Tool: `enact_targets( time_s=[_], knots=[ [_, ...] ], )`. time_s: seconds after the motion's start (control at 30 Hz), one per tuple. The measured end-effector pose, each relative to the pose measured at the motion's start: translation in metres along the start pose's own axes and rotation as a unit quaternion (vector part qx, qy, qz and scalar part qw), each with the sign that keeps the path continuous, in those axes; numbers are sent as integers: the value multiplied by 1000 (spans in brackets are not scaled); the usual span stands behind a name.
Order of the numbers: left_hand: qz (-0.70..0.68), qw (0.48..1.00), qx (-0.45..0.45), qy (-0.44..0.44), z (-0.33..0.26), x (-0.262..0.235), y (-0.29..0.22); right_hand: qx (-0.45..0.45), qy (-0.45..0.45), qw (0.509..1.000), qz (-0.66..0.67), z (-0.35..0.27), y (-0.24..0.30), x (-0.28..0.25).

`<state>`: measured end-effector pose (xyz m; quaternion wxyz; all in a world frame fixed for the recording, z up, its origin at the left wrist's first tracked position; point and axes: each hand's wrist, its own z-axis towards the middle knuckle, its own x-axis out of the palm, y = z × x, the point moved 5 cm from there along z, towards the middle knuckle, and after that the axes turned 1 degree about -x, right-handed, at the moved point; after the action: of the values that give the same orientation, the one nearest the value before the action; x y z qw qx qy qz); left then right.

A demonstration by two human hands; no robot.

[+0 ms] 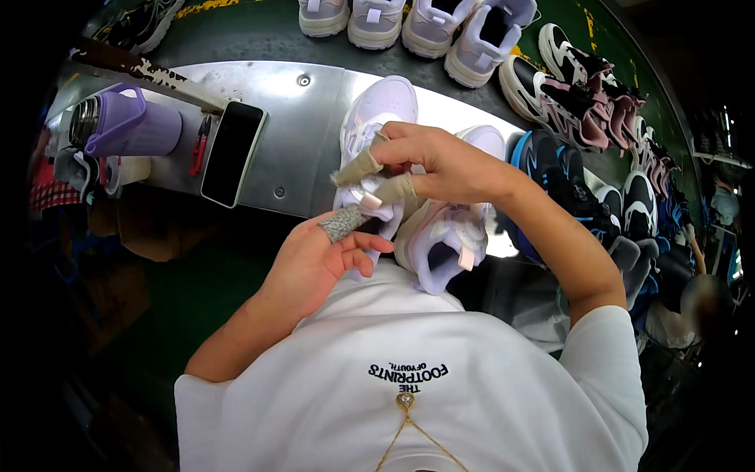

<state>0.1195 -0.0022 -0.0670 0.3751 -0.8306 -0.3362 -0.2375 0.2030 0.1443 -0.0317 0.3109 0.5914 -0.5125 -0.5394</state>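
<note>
Right grip (pixel 434 165) at lilac sneaker (pixel 393 96), bare bench edge (pixel 289 206) leftward

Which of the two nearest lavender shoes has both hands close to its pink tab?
The left shoe: the left hand and right hand have fingers beside its tab; the right shoe has its tab uncovered.

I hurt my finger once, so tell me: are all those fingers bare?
No, the left hand wears a grey finger wrap, and the right hand wears beige wraps.

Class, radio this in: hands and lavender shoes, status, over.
Right hand over left lavender shoe, partly hiding it. Left hand at its near end; grips unclear. Second lavender shoe close alongside.
</note>
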Motion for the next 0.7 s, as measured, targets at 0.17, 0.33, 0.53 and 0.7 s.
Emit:
enact_targets(
  time_s=[0.17,0.33,0.53,0.7],
  knots=[
    [-26,1000,-16,-5,0,0,10,-55,22,998,16,1,-10,-4],
    [-47,999,-1,14,1,3,14,-22,-75,996,-30,-15,-5,8],
    [10,999,-29,-15,-4,18,1,-76,-90,993,1,-18,-8,-1],
    [-63,997,7,49,1,15,20,-79,-51,996,-2,-21,-8,3]
  ],
)
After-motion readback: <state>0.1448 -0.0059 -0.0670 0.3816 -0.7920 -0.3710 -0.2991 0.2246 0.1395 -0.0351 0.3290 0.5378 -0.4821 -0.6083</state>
